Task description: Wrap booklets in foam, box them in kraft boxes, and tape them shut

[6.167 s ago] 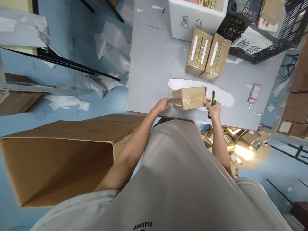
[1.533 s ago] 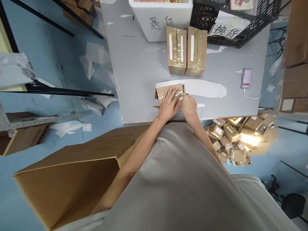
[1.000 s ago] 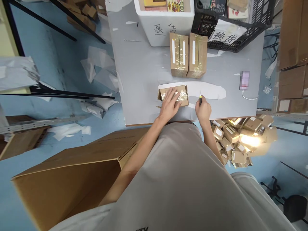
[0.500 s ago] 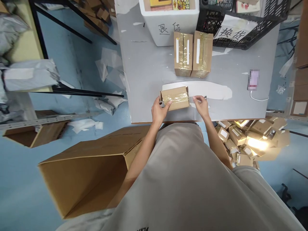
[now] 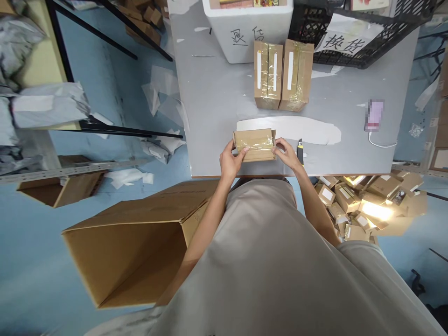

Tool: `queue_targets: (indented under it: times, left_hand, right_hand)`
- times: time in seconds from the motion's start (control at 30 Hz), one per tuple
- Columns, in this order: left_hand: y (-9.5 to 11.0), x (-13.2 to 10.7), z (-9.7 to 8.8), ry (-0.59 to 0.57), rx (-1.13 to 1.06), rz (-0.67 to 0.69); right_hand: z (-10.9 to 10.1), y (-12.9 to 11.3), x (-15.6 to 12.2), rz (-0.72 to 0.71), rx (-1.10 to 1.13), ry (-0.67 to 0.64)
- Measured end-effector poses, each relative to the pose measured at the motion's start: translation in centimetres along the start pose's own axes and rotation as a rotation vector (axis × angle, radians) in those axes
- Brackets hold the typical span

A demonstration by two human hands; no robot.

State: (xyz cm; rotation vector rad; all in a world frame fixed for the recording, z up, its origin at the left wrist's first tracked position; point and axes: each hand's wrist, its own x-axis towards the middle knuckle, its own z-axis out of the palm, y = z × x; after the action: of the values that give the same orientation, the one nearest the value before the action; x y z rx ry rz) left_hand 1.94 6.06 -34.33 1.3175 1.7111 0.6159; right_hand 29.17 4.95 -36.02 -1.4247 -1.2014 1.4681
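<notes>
A small cardboard box (image 5: 255, 145) with clear tape across its top is held near the table's front edge. My left hand (image 5: 231, 161) grips its left end, thumb on the top face. At the right end, my right hand (image 5: 286, 153) has its fingers closed on the box's edge. A utility knife (image 5: 300, 152) with yellow and black parts lies on the table just right of that hand. Behind the box is a strip of white paper (image 5: 308, 130). Two taped cardboard boxes (image 5: 268, 77) with white labels stand farther back, side by side.
On the grey table (image 5: 213, 107) stand a white bin (image 5: 245, 37) and a black plastic crate (image 5: 367, 58); a phone (image 5: 374, 115) with a cable lies at right. A large open carton (image 5: 140, 261) is on the floor at left, a pile of boxes (image 5: 350, 198) at right.
My right hand has moved left from beside the knife onto the box's right end. The knife now lies uncovered on the table. The left hand keeps its grip; the box has turned slightly.
</notes>
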Motion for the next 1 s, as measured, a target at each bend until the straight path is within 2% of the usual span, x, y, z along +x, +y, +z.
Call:
queue_targets:
  times: [0.3,0.6,0.83,1.0]
  left_hand:
    - [0.4,0.1,-0.1,-0.004,0.035,0.015]
    - [0.3,0.2,-0.4,-0.008,0.099,0.019]
    - [0.6,-0.1,-0.2,-0.009,0.067,0.018]
    - [0.9,-0.1,-0.2,-0.014,0.05,0.018]
  right_hand:
    - [0.6,-0.1,-0.6,-0.005,0.036,0.065]
    - [1.6,-0.3,-1.0,0.112,0.21,0.12]
    - [3.0,0.3,-0.7,0.188,0.137,0.232]
    - [3.5,-0.2,-1.1,0.087,0.074,0.331]
